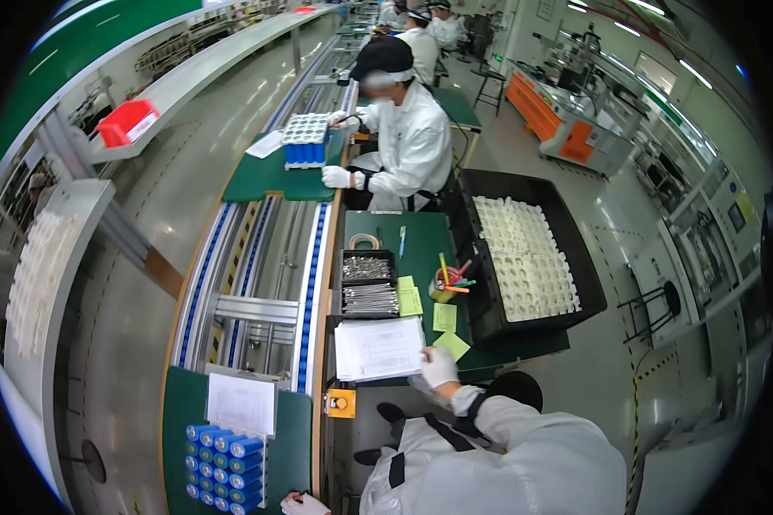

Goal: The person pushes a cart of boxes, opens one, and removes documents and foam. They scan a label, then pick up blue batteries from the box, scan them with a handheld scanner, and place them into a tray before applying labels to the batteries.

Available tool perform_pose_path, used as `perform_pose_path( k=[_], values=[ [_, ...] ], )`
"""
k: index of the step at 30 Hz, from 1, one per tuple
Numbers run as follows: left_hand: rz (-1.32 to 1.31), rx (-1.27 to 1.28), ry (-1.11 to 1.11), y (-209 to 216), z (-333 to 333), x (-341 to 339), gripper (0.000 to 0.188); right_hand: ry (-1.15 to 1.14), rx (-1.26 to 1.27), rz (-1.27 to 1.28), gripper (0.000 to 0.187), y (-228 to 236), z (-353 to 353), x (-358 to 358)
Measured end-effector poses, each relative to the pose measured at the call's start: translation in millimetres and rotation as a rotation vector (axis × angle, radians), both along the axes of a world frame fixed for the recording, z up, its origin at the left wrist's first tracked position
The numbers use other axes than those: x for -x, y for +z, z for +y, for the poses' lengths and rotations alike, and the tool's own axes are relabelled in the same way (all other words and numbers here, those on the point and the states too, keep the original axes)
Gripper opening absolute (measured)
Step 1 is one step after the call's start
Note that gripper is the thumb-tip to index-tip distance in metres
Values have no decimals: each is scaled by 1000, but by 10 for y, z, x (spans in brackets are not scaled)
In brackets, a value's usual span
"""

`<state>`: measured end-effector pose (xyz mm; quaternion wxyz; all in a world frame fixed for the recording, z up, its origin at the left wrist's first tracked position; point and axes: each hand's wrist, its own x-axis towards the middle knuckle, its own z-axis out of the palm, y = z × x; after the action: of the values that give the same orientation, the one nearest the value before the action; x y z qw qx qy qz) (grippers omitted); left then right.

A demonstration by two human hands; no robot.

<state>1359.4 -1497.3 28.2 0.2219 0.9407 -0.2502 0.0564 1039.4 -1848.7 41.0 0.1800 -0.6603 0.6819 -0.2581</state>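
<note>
My right hand [440, 366], in a white glove, is at the lower right corner of a stack of printed sheets of paper [378, 350], its fingers closed on the edge. My left hand [305, 505] is at the bottom edge of the view, partly cut off, resting by the green board. Its fingers are curled, and what they hold, if anything, cannot be made out. Left of it stands a block of blue cylindrical battery cells [225, 468] in a white holder. A printed sheet [241, 403] lies just behind the cells.
Black trays of small metal parts [367, 267], yellow-green sticky notes [444, 317] and a cup of markers [446, 283] share the side table. A black crate [588, 292] holds white plastic holders [528, 257]. Ahead, a co-worker [408, 129] handles another cell block [306, 142] beside the roller conveyor [262, 300].
</note>
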Motion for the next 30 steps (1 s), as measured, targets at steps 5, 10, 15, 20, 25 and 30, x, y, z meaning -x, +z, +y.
perform_pose_path(
  k=[5, 10, 15, 20, 25, 30],
  values=[
    [-12, 17, -9, -208, -76, -78, 17, -186, -40, 82, 23, -150, -44, 761],
    [50, -117, 46, -198, -193, -93, 13, -4, 88, -38, 18, -189, -626, 438],
    [365, 331, 216, -384, -126, 0, 10, 198, 215, -214, 13, -147, -1283, -202],
    [708, 818, 543, -35, 371, 823, 14, 689, -339, -263, 22, 189, -286, -582],
    [661, 641, 676, 542, 729, 1847, 14, 1428, -777, 61, 17, 730, 254, -425],
    [831, 667, 1057, 283, 1224, 2827, 14, 1569, -732, 68, 15, 918, 496, -832]
  ],
)
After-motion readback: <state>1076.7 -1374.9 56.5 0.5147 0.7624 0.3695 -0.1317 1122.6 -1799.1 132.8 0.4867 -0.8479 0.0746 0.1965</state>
